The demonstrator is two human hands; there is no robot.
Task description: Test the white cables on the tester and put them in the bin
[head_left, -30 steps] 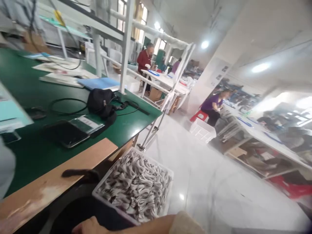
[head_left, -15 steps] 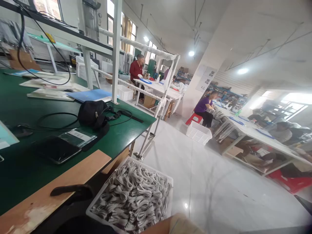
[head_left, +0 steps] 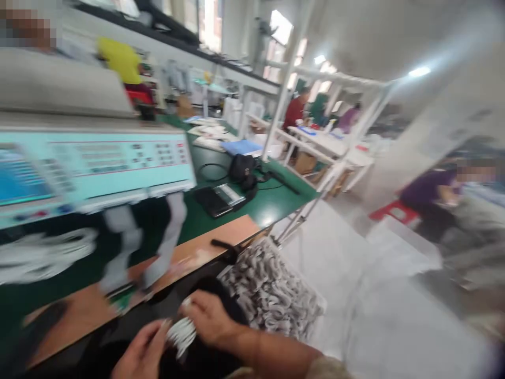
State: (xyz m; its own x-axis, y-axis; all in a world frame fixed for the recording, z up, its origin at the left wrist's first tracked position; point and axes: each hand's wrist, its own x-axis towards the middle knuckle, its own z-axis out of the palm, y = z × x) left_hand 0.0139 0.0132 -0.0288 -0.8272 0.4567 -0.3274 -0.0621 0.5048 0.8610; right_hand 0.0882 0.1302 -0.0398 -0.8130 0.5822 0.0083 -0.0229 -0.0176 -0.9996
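Both hands have come into view low down: right hand [head_left: 209, 318] and left hand [head_left: 142, 352] pinch a white cable bundle [head_left: 180, 334] between them. Just right, a white crate [head_left: 272, 292] holds more bundles. Beyond, the counter [head_left: 205, 242] carries a machine panel [head_left: 94, 163], its writing blurred.

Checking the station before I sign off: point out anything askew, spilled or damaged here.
Nothing is clearly spilled or broken. The white cable coils sit heaped in their crate, and both hands hold one white bundle. The wooden bench edge shows pale worn patches. The picture is blurred, so small faults could be missed.
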